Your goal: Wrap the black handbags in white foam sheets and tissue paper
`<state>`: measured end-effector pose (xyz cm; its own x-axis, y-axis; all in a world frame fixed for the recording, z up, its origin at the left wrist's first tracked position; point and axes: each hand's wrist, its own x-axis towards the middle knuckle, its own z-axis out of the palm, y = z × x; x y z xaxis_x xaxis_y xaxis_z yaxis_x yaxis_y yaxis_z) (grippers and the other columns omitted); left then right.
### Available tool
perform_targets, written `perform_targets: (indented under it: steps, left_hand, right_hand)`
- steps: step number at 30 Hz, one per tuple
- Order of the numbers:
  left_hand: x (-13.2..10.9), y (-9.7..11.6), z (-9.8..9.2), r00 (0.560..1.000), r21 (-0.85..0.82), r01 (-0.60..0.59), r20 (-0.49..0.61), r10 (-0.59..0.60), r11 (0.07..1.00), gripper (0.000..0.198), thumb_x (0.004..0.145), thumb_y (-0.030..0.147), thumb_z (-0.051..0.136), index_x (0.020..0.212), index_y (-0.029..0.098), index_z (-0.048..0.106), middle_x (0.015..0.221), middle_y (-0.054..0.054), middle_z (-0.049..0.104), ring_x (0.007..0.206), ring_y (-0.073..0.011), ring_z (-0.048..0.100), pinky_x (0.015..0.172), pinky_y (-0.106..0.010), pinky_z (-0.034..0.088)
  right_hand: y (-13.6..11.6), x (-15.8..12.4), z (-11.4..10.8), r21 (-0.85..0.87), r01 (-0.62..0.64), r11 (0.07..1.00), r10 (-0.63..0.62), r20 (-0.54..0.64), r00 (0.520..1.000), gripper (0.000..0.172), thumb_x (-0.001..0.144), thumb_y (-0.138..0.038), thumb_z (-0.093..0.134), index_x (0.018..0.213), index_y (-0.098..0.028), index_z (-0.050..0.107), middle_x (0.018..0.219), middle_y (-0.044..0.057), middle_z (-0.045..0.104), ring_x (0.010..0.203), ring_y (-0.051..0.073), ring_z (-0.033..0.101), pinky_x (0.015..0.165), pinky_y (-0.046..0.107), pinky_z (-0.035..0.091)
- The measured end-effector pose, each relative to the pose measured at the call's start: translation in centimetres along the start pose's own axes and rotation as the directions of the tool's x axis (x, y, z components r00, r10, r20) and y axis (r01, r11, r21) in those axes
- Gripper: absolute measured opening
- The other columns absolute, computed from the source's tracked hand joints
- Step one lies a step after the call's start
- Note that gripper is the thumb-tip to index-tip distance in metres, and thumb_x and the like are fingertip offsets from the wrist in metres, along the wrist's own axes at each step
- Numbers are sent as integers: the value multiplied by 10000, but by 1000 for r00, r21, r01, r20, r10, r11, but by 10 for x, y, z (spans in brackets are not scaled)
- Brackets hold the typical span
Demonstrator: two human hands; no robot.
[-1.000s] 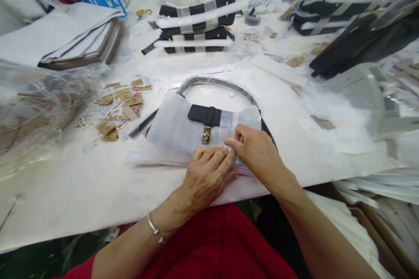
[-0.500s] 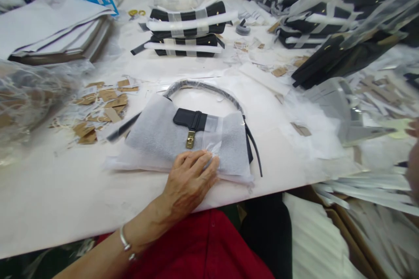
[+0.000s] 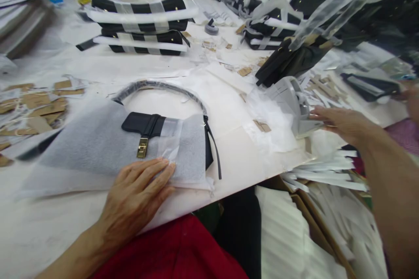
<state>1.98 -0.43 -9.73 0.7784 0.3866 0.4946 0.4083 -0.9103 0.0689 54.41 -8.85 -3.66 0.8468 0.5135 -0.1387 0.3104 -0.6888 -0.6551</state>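
Observation:
A black handbag [image 3: 144, 124] lies before me, its body covered by pale grey tissue paper [image 3: 94, 148]. Its flap with a gold turn-lock clasp [image 3: 142, 147] shows on top, beside a strip of clear tape. The curved handle [image 3: 163, 85] is wrapped in clear film. My left hand [image 3: 139, 192] rests on the bag's lower front, fingers stretched out and lying on the paper. Over at the right, my right hand [image 3: 343, 124] is at a grey tape dispenser [image 3: 288, 100], its stretched fingertips at the cutting end. Whether they touch tape there is hard to make out.
Brown paper tags [image 3: 42, 104] lie left of the bag. Behind it are stacked wrapped black bags [image 3: 140, 22]. A black bag with a film-wrapped handle [image 3: 291, 61] leans past the dispenser. White strips [image 3: 327, 170] fill a box below the table edge. Another person's hand [image 3: 413, 98] shows far right.
My view has swung right, so the bag appears further left. My right hand has come in from the right edge to the tape dispenser. My left hand stays on the handbag.

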Motion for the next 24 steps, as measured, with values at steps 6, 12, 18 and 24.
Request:
perform_targets:
  steps: [6,12,18,24]
  left_hand:
    - [-1,0,0,1000,-5,23,-2,-23,1000,272,935,221,600,1204,181,617,1116,-95,704,1049,-263,650,885,-396,461]
    - [-2,1,0,1000,-8,26,3,-26,1000,268,949,238,584,1210,179,602,1118,-91,704,1056,-259,648,893,-395,465]
    - [-4,0,2,999,-13,39,8,-39,999,288,942,247,594,1226,200,597,1130,-84,706,1054,-259,656,884,-397,471]
    - [-4,2,1,998,-29,64,3,-64,998,301,932,236,603,1232,220,601,1118,-70,714,1067,-247,653,895,-384,469]
  right_hand:
    - [-9,6,-3,174,-197,965,190,57,980,111,817,-153,700,708,-140,713,780,70,695,718,123,604,759,292,448]
    - [-16,2,-15,352,-207,913,219,8,976,186,793,-31,617,657,-158,630,666,21,610,623,107,574,685,269,482]
    - [-1,-30,-31,397,-307,865,345,-24,938,220,787,-63,636,625,-207,604,645,32,559,563,89,545,648,305,491]
    - [17,-48,-8,154,-194,969,199,-19,980,262,837,-135,632,607,-240,566,648,86,598,565,161,593,606,352,531]
